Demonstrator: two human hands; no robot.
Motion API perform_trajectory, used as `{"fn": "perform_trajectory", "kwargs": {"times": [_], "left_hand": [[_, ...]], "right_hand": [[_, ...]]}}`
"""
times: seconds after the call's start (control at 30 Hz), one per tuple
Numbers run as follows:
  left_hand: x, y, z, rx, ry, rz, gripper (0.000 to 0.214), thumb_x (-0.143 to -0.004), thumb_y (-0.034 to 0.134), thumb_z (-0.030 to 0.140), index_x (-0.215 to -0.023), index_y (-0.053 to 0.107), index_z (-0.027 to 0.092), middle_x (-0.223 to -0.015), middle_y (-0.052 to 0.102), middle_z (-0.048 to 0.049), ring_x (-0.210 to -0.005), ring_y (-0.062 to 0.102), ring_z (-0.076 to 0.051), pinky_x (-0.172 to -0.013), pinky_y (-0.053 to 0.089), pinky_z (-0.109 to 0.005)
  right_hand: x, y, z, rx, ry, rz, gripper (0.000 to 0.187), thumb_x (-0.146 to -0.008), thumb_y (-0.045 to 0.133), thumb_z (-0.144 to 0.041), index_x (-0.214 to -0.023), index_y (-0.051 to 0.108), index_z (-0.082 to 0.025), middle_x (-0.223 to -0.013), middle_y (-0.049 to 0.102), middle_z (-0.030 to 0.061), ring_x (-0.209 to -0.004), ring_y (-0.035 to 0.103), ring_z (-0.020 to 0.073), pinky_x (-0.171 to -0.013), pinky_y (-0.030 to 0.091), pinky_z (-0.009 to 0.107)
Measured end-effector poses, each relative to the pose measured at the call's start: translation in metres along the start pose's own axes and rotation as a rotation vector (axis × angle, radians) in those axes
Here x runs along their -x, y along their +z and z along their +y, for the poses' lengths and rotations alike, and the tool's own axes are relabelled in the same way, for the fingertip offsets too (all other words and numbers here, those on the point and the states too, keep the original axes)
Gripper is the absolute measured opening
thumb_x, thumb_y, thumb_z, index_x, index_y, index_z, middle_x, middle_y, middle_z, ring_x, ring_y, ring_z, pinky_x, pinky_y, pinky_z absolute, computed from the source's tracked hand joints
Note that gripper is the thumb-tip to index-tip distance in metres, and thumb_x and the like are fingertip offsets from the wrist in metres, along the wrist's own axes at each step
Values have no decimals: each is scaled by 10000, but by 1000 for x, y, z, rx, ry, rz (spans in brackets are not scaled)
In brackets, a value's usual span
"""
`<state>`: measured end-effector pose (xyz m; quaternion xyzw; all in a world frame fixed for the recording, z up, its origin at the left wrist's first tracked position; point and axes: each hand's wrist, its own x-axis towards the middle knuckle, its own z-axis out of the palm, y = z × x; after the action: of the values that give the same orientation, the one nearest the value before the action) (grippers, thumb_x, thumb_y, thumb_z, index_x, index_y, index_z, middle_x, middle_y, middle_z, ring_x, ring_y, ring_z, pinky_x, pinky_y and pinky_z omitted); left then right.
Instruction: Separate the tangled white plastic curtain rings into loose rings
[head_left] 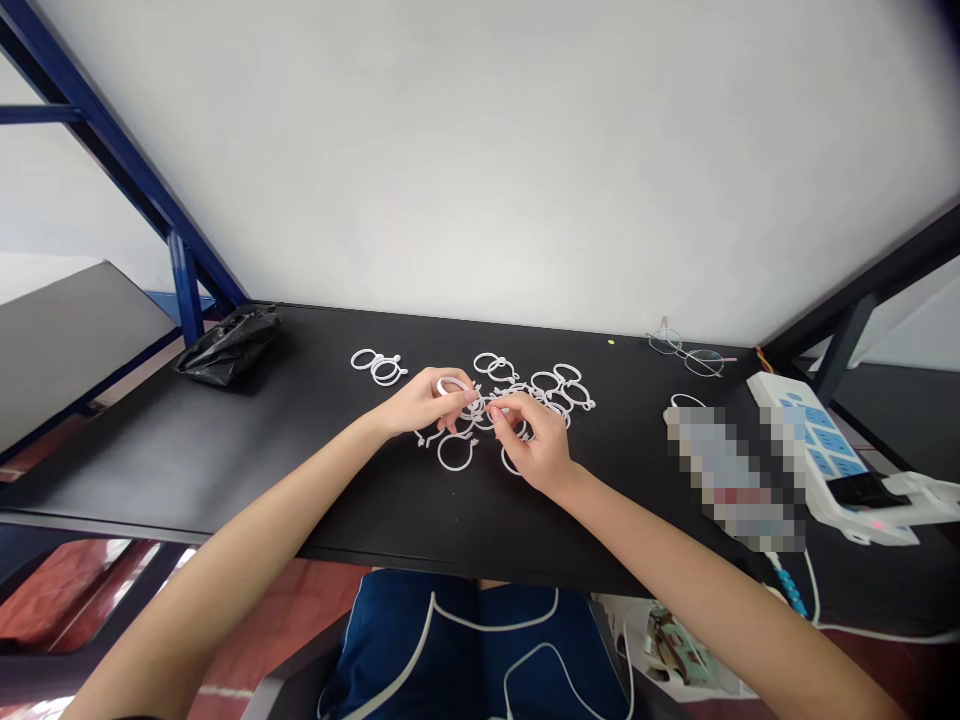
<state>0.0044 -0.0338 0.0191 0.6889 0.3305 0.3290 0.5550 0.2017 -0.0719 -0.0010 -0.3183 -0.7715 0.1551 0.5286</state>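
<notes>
Several white plastic rings [559,385] lie scattered in the middle of a black table [225,450]. My left hand [427,400] holds one white ring [452,385] between thumb and fingers, just above the pile. Close beside it, my right hand [532,435] has its fingers pinched on another ring amid the pile; its fingers hide part of that ring. A separate linked pair of rings [379,365] lies to the left, and a single ring [456,452] rests nearer me between my hands.
A crumpled black plastic bag [229,345] sits at the table's left back corner. Eyeglasses [686,350] lie at the back right. A white power strip [825,455] with blue sockets and a blurred object occupy the right side. A white wall stands behind.
</notes>
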Motion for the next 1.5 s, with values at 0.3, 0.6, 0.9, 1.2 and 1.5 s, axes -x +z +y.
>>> {"fn": "perform_trajectory", "kwargs": {"times": [0.3,0.6,0.9,1.2,1.5], "left_hand": [[0,1,1,-6,-7,6,239,-879,569,374,-829,557,141,-427,466,89,-383,393,-49,-556,572,-274],[0,2,2,-7,-9,0,252,-889,558,379,-810,556,140,-402,444,94,-366,374,-48,-553,576,-287],[1,1,3,-38,-4,-30,256,-868,604,395,-834,557,146,-418,434,98,-379,391,-42,-517,512,-218],[4,-2,6,-105,-2,-151,318,-793,708,382,-953,573,143,-479,493,78,-418,437,-56,-460,370,-174],[2,3,3,-128,32,-97,306,-843,620,447,-852,561,147,-499,297,94,-473,221,-53,-460,205,-200]], "right_hand": [[2,0,-1,15,-21,-6,64,-876,563,-160,-830,576,-203,-658,589,-25,-498,504,79,-499,440,214],[1,0,-1,-7,-13,-8,191,-879,539,-156,-713,462,-211,-587,485,-54,-471,457,72,-480,402,211],[2,2,3,14,-19,-62,62,-887,572,-207,-827,587,-210,-687,593,-14,-517,521,93,-539,459,244],[3,3,4,27,35,-146,117,-922,547,-248,-826,592,-201,-681,593,-4,-585,558,112,-566,447,247],[4,3,2,37,23,-162,190,-943,517,-255,-776,585,-194,-652,616,-4,-560,567,111,-555,443,237]]}}
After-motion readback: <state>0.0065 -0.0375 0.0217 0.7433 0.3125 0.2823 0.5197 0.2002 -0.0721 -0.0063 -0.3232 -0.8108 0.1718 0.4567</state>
